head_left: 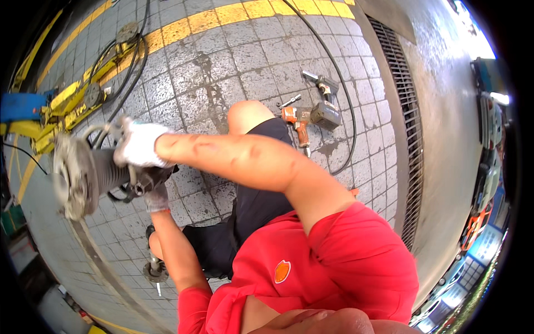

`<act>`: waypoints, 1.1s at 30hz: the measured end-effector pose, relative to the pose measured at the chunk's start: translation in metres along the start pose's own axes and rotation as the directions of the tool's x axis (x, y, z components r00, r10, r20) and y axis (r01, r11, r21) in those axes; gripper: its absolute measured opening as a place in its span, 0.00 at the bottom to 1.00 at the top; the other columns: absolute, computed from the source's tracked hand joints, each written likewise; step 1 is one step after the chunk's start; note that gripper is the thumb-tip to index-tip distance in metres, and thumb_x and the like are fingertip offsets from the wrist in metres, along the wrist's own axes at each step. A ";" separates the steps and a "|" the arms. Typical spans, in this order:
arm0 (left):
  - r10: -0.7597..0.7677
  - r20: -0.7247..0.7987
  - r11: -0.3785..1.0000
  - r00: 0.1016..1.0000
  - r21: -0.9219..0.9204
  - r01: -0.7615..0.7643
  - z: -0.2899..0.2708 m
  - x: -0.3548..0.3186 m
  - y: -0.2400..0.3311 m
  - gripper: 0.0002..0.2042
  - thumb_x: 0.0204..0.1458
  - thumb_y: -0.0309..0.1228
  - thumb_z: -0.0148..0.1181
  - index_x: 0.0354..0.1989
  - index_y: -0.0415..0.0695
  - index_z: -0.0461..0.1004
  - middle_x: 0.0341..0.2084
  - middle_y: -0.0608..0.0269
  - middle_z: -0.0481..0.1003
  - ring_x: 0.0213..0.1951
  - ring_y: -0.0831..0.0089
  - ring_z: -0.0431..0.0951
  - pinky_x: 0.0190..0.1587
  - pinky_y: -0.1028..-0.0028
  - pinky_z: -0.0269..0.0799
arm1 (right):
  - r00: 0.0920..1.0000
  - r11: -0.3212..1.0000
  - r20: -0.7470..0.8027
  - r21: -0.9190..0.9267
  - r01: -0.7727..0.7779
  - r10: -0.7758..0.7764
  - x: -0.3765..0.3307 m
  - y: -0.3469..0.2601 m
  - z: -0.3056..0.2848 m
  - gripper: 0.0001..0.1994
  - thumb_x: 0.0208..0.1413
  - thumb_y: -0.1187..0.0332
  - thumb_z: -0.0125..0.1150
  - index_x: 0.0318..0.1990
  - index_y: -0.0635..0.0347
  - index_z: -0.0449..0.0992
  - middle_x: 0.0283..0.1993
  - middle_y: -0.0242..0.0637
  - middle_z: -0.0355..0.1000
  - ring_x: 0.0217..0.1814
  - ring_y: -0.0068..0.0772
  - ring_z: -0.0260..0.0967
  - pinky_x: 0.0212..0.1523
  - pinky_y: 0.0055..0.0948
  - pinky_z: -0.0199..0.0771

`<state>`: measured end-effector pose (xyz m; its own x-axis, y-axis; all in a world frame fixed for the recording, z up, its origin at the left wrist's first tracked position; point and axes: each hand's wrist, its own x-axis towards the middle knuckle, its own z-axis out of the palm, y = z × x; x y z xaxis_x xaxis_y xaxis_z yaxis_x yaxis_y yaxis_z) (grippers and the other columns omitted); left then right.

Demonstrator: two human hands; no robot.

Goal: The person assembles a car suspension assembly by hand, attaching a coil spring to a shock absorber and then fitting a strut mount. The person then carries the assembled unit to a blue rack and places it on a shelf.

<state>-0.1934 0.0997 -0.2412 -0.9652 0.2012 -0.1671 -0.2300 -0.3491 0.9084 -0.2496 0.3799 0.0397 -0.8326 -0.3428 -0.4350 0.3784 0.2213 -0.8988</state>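
A car suspension strut [108, 170], with a ribbed dark dust boot and a round grey top mount [75, 181], is held tilted off to my left. Its mount end is slightly blurred. My right hand [143, 146], in a white work glove, reaches across and is closed on the strut's upper side, by the pale coil spring [99, 131]. Below it my left hand [157, 199], also gloved, grips the dark bracket end [149, 181]; its fingers are mostly hidden behind that bracket.
An orange impact wrench [297, 119], a second power tool [325, 89] and a socket [290, 101] lie on the tiles beyond my knee. Another strut-like part [154, 271] is near my left leg. A yellow lift arm [69, 108], black hose [342, 67] and drain grate [409, 111] surround me.
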 end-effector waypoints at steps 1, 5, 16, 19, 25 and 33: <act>0.045 -0.020 0.971 0.999 0.237 -0.039 -0.023 -0.006 -0.005 0.32 0.63 0.29 0.63 0.73 0.45 0.56 0.67 0.61 0.64 0.64 0.67 0.67 0.65 0.64 0.67 | 0.998 0.998 -0.025 0.047 0.050 -0.049 0.017 0.014 0.017 0.43 0.46 0.62 0.66 0.71 0.71 0.57 0.47 0.60 0.78 0.49 0.52 0.80 0.47 0.39 0.80; -0.008 -0.092 0.970 0.996 0.240 0.030 -0.046 -0.009 -0.018 0.33 0.61 0.28 0.63 0.73 0.48 0.56 0.67 0.67 0.63 0.64 0.68 0.66 0.67 0.62 0.64 | 0.988 0.992 -0.099 -0.054 0.113 -0.118 0.019 0.022 0.011 0.35 0.44 0.59 0.67 0.58 0.72 0.68 0.45 0.64 0.79 0.50 0.61 0.80 0.50 0.45 0.79; -0.078 -0.173 0.987 0.982 -0.152 0.051 -0.001 -0.007 -0.008 0.25 0.63 0.48 0.56 0.65 0.50 0.71 0.62 0.63 0.75 0.62 0.64 0.74 0.65 0.56 0.68 | 0.976 0.967 0.027 -0.135 0.216 -0.214 -0.003 0.039 -0.045 0.41 0.52 0.41 0.59 0.65 0.67 0.68 0.58 0.59 0.76 0.60 0.58 0.76 0.61 0.44 0.75; 0.014 -0.068 0.999 0.998 -0.051 -0.017 0.063 -0.002 -0.001 0.30 0.63 0.50 0.57 0.72 0.54 0.64 0.65 0.66 0.72 0.61 0.64 0.75 0.65 0.57 0.69 | 0.974 0.962 -0.066 -0.183 0.202 -0.217 -0.001 0.052 -0.058 0.44 0.54 0.32 0.55 0.63 0.65 0.73 0.58 0.59 0.76 0.60 0.58 0.76 0.60 0.44 0.75; 0.129 -0.136 0.985 0.982 -0.097 -0.143 0.067 0.008 0.014 0.23 0.70 0.44 0.51 0.68 0.45 0.64 0.61 0.63 0.70 0.58 0.69 0.74 0.62 0.66 0.73 | 0.937 0.941 -0.141 0.072 0.331 -0.318 0.024 0.087 -0.058 0.43 0.62 0.38 0.59 0.68 0.72 0.65 0.65 0.60 0.70 0.68 0.53 0.69 0.68 0.41 0.68; -0.035 -0.216 0.930 0.976 -0.365 -0.047 0.081 -0.002 0.001 0.24 0.66 0.37 0.58 0.69 0.49 0.65 0.65 0.66 0.71 0.62 0.69 0.73 0.64 0.63 0.72 | 0.930 0.923 -0.124 0.132 0.361 -0.346 0.016 0.050 -0.031 0.35 0.63 0.56 0.64 0.72 0.66 0.61 0.63 0.47 0.71 0.63 0.37 0.69 0.61 0.33 0.72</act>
<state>-0.1815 0.1728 -0.2090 -0.9605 0.0106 -0.2779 -0.2136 -0.6685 0.7124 -0.2564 0.4142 -0.0108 -0.9555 -0.2821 -0.0865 0.1020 -0.0405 -0.9940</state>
